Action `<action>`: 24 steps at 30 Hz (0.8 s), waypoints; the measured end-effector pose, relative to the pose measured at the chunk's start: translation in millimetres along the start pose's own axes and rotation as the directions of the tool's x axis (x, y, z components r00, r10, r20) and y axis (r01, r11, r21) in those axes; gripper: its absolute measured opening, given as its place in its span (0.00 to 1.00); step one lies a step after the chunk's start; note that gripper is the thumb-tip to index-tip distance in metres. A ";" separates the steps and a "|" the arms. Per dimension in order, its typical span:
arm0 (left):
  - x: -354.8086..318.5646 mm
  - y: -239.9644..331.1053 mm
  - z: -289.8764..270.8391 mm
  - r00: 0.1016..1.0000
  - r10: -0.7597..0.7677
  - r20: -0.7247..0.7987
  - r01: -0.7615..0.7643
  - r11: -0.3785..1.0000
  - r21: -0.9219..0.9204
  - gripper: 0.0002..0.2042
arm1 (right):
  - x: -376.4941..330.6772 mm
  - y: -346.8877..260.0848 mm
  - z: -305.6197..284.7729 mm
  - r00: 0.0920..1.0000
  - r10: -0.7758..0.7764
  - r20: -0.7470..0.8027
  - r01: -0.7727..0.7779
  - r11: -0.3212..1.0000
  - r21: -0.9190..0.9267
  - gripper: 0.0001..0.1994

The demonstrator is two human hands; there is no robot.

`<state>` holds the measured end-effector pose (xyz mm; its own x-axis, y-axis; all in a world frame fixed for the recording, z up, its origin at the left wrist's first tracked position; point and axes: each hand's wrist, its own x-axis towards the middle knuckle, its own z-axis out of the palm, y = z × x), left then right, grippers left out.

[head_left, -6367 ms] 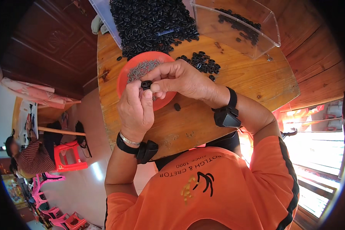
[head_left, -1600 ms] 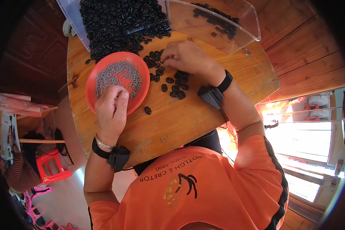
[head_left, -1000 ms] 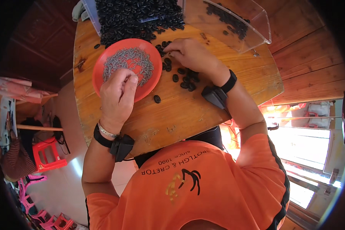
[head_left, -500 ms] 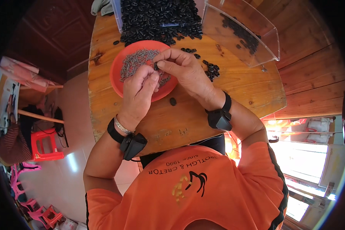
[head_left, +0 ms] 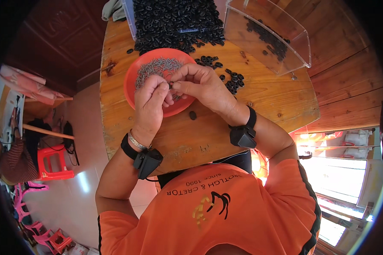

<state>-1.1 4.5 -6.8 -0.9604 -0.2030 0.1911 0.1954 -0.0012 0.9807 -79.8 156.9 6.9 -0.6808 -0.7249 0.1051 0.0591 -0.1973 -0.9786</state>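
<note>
Over a red plastic bowl my two hands meet at the fingertips. Thumb and forefinger of my right hand pinch a small black oval piece. My left hand is closed against the piece's left side, thumb pressed to the forefinger; whatever lies within its fingers is hidden. Beneath the hands, the bowl holds a heap of small grey screws. A single black oval piece lies on the table just below the bowl's rim.
Black oval pieces spill in a large pile from a bin at the table's far side. Two small clusters of them lie right of the bowl. A clear plastic container stands at the far right of the wooden table.
My hands have come slightly lower in the picture, and the left fingertips now sit closer against the black piece. The view has shifted slightly.
</note>
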 end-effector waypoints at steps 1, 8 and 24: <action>0.1 -0.5 -0.8 1.000 -0.009 0.003 0.009 1.000 0.007 0.09 | -0.6 0.8 -1.2 1.000 -0.001 -0.003 0.001 1.000 0.004 0.06; 3.0 -3.1 -4.9 0.993 -0.057 0.105 0.053 0.998 0.044 0.09 | -0.1 -4.8 -7.1 0.997 -0.051 0.057 0.064 0.965 -0.254 0.05; 7.2 -0.5 -10.2 0.995 0.045 0.086 -0.052 0.995 0.090 0.09 | 13.6 1.9 -2.7 0.989 -0.121 0.085 0.136 0.969 -0.205 0.05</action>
<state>-6.1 -6.9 -6.3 -0.9642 -0.1180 0.2375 0.2268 0.0973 0.9691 -90.9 148.4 6.0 -0.6184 -0.7492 0.2373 -0.1851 -0.1546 -0.9705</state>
